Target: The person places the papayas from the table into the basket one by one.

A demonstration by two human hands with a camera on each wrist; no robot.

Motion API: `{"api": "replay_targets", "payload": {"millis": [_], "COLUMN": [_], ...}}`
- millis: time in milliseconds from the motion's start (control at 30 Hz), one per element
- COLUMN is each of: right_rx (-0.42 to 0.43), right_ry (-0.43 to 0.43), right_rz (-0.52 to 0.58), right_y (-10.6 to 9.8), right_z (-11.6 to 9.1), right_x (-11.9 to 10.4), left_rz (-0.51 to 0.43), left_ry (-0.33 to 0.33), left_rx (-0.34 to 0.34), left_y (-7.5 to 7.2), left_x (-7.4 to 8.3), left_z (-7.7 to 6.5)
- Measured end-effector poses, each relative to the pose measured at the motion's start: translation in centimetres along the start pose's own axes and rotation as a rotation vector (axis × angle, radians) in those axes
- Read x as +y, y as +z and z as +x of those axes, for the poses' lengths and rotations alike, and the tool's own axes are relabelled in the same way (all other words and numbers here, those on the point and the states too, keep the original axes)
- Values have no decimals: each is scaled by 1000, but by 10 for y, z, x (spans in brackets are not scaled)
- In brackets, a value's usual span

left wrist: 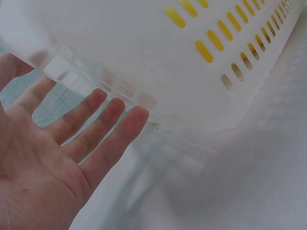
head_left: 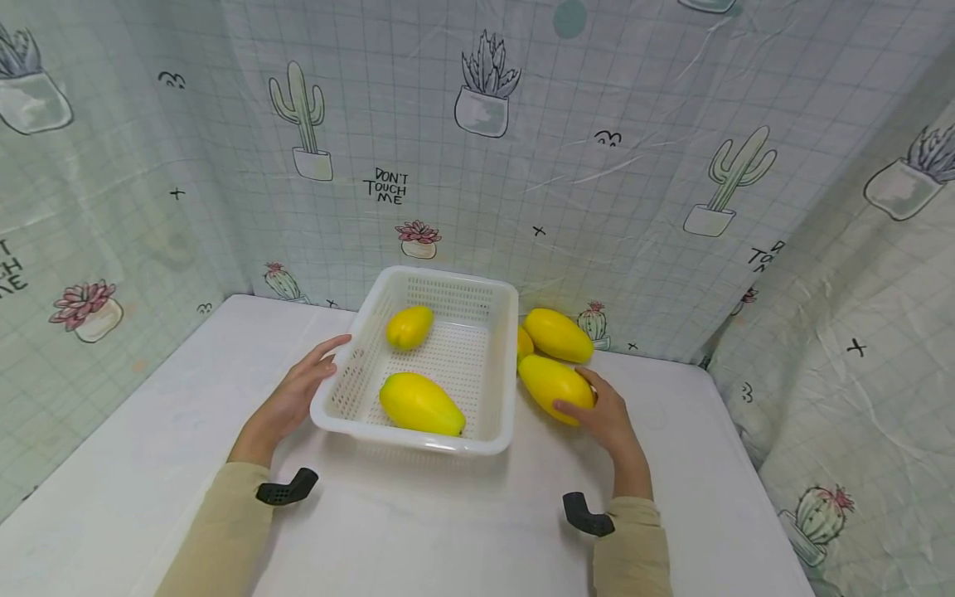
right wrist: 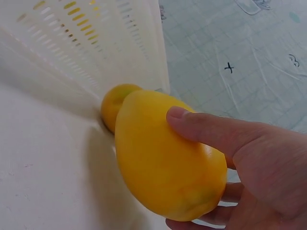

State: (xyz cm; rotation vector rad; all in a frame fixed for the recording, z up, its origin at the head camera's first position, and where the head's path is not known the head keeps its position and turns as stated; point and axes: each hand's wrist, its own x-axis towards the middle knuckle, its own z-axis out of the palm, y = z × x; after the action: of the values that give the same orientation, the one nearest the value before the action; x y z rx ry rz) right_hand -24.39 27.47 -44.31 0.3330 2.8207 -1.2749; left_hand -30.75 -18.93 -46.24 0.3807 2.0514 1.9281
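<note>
In the head view my right hand [head_left: 606, 414] grips a yellow papaya-like fruit [head_left: 552, 385], thumb on one side and fingers round the other. The right wrist view shows this fruit [right wrist: 165, 153] large, its shadow on the table beside it. My left hand [head_left: 294, 394] is at the left side of a white plastic basket [head_left: 414, 439], fingertips at its rim. Seen from the left wrist, the fingers [left wrist: 129, 124] are extended and loosely spread. Inside the basket lie a larger yellow fruit [head_left: 421, 404] near the front and a smaller one [head_left: 409, 327] farther back.
Right of the basket, behind the held fruit, lies another long yellow fruit [head_left: 559, 335]. A further yellow fruit [head_left: 524, 342] is partly hidden against the basket wall. The white table [head_left: 418, 531] ends at a printed curtain [head_left: 537, 182] at the back and sides.
</note>
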Motion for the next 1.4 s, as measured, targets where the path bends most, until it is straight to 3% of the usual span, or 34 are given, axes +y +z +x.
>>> {"api": "replay_targets", "payload": {"millis": [1067, 1400], "right_rx": [43, 48], "right_ry": [-62, -81], "right_rz": [39, 62], "right_y": [-12, -15], "right_z": [-9, -13], "right_x": [-13, -17], "left_rz": [-39, -12], "left_ry": [15, -33], "left_rx": [-22, 22], "left_y": [-1, 2], "left_x": [2, 3], "left_z": [-1, 0]}}
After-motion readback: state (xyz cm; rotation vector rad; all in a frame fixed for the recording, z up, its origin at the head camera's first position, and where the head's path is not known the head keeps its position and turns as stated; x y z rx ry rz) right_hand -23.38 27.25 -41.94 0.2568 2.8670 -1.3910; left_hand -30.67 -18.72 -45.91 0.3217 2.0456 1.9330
